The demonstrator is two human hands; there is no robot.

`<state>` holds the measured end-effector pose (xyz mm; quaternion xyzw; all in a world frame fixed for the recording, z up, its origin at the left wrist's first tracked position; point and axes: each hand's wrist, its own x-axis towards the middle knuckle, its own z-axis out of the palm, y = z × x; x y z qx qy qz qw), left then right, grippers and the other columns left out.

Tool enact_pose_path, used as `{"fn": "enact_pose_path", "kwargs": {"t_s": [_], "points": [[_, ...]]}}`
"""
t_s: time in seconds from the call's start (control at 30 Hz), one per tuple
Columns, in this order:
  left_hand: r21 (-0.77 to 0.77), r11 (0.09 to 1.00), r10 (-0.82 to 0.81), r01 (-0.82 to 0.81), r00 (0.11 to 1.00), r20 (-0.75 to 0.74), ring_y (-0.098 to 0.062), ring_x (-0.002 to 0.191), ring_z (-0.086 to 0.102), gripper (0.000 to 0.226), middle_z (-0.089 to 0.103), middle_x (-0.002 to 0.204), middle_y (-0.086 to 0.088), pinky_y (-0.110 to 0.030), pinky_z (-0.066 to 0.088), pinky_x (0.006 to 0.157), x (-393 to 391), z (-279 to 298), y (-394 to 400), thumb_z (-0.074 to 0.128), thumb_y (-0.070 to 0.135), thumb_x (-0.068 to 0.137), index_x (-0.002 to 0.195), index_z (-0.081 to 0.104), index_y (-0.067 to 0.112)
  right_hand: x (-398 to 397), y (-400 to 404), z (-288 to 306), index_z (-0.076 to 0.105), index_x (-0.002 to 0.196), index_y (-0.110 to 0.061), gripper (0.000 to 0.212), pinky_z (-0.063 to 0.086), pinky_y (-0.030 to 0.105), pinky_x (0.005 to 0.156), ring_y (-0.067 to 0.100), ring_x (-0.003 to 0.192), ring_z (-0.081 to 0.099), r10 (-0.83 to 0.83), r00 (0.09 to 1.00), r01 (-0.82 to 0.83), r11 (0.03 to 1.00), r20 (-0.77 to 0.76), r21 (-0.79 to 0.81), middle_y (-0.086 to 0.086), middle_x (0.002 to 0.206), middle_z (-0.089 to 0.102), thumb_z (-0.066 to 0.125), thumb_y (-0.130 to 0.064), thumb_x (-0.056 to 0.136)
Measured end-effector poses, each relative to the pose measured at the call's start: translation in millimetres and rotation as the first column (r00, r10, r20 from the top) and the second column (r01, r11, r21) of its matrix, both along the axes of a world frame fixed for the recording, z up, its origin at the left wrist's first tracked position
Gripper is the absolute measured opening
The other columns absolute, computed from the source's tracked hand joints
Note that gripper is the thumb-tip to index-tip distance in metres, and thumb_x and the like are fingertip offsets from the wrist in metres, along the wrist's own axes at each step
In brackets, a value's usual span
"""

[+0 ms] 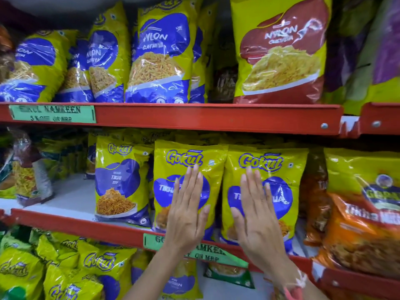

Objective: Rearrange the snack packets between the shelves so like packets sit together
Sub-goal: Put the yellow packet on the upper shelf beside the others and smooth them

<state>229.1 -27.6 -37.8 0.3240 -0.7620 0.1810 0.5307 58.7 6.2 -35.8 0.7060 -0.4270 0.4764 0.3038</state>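
Head view: two flat, open hands are seen pressed against Gokul packets standing on the middle shelf (71,221). The left hand (186,215) is laid palm-first, fingers straight and together, on the front of a yellow-and-blue Gokul Tikha packet (188,156); nothing is gripped. The right hand (257,217) is spread likewise on the matching packet (266,163) just beside it on the right, the two packets touching along their edges. A third blue Tikha packet (121,182) is stood to the left, slightly further back, with bare shelf beyond it. An orange Tikha packet (363,215) is leaned at the far right. On the upper shelf (194,115), blue Nylon Gathiya packets (160,53) are lined up beside a red Nylon Chevda packet (279,48). Green price labels (52,113) are stuck on the red shelf edges.
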Motion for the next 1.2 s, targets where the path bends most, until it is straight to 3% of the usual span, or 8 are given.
{"fn": "enact_pose_path", "kwargs": {"t_s": [0.3, 0.43, 0.7, 0.83, 0.93, 1.03, 1.13, 1.2], "points": [[-0.037, 0.951, -0.307, 0.306, 0.950, -0.048, -0.024, 0.149, 0.017, 0.054, 0.013, 0.161, -0.004, -0.040, 0.017, 0.121, -169, 19, 18, 0.028, 0.030, 0.102, 0.146, 0.022, -0.002, -167, 22, 9, 0.020, 0.152, 0.005, 0.061, 0.006, 0.038, 0.126, 0.019, 0.156, 0.006, -0.153, 0.978, 0.160, 0.986, 0.141, -0.042, 0.018, 0.161, 0.024, 0.024, -0.035, 0.105], [0.058, 0.886, -0.423, 0.459, 0.854, -0.302, -0.013, 0.147, 0.025, 0.053, 0.027, 0.157, -0.006, -0.029, 0.027, 0.117, -233, 25, 27, 0.034, 0.028, 0.101, 0.147, 0.025, 0.002, -222, 31, 15, 0.022, 0.153, 0.003, 0.063, 0.008, 0.035, 0.126, 0.027, 0.154, 0.016, -0.081, 0.926, 0.117, 0.990, 0.368, -0.078, 0.013, 0.162, 0.024, 0.025, -0.038, 0.106], [0.199, 0.733, -0.183, 0.650, 0.470, -0.863, 0.003, 0.128, 0.049, 0.045, 0.056, 0.135, 0.018, -0.030, 0.042, 0.108, -299, 42, 25, 0.055, 0.036, 0.093, 0.137, 0.050, 0.025, -271, 34, 30, 0.034, 0.154, -0.011, 0.055, 0.026, -0.001, 0.104, 0.005, 0.144, 0.037, 0.114, 0.513, -0.053, 0.993, 0.851, -0.102, -0.001, 0.158, 0.039, 0.044, -0.032, 0.104], [0.100, 0.704, -0.099, 0.703, 0.236, -0.967, 0.010, 0.087, 0.067, 0.015, 0.073, 0.087, 0.021, -0.008, 0.049, 0.077, -315, 57, 25, 0.064, 0.020, 0.089, 0.101, 0.068, 0.027, -282, 25, 44, 0.053, 0.140, -0.002, 0.048, 0.041, -0.003, 0.080, -0.027, 0.090, 0.058, 0.262, 0.182, -0.181, 0.956, 0.948, -0.229, -0.006, 0.129, 0.059, 0.058, -0.024, 0.097], [0.051, 0.716, -0.036, 0.696, 0.110, -0.993, 0.007, 0.077, 0.068, 0.013, 0.073, 0.086, 0.010, -0.011, 0.051, 0.076, -318, 61, 23, 0.069, 0.015, 0.085, 0.097, 0.071, 0.018, -285, 27, 51, 0.065, 0.125, -0.006, 0.036, 0.048, 0.002, 0.078, -0.014, 0.088, 0.063, 0.308, -0.001, -0.217, 0.929, 0.951, -0.301, -0.007, 0.106, 0.068, 0.066, -0.019, 0.092], [0.045, 0.695, -0.026, 0.718, 0.088, -0.996, -0.001, 0.084, 0.070, 0.011, 0.074, 0.089, 0.005, -0.019, 0.053, 0.087, -317, 62, 21, 0.071, 0.016, 0.083, 0.093, 0.072, 0.017, -291, 32, 52, 0.072, 0.107, -0.019, 0.025, 0.053, 0.021, 0.096, 0.011, 0.108, 0.069, 0.309, -0.117, -0.298, 0.896, 0.944, -0.330, -0.010, 0.099, 0.072, 0.074, -0.025, 0.082], [0.064, 0.724, -0.039, 0.687, 0.132, -0.990, -0.006, 0.094, 0.070, 0.011, 0.073, 0.094, 0.007, -0.026, 0.052, 0.092, -317, 60, 22, 0.067, 0.021, 0.086, 0.096, 0.071, 0.019, -290, 34, 52, 0.071, 0.110, -0.020, 0.024, 0.053, 0.032, 0.102, 0.015, 0.112, 0.069, 0.298, -0.042, -0.275, 0.914, 0.954, -0.298, -0.009, 0.102, 0.074, 0.069, -0.027, 0.087], [0.119, 0.824, -0.074, 0.554, 0.314, -0.947, -0.014, 0.112, 0.064, 0.025, 0.070, 0.110, 0.010, -0.023, 0.050, 0.096, -320, 53, 29, 0.055, 0.028, 0.095, 0.116, 0.066, 0.020, -284, 43, 48, 0.062, 0.130, -0.015, 0.033, 0.050, 0.039, 0.100, 0.018, 0.113, 0.066, 0.264, 0.197, -0.197, 0.954, 0.944, -0.226, -0.021, 0.104, 0.063, 0.052, -0.026, 0.101]]}}
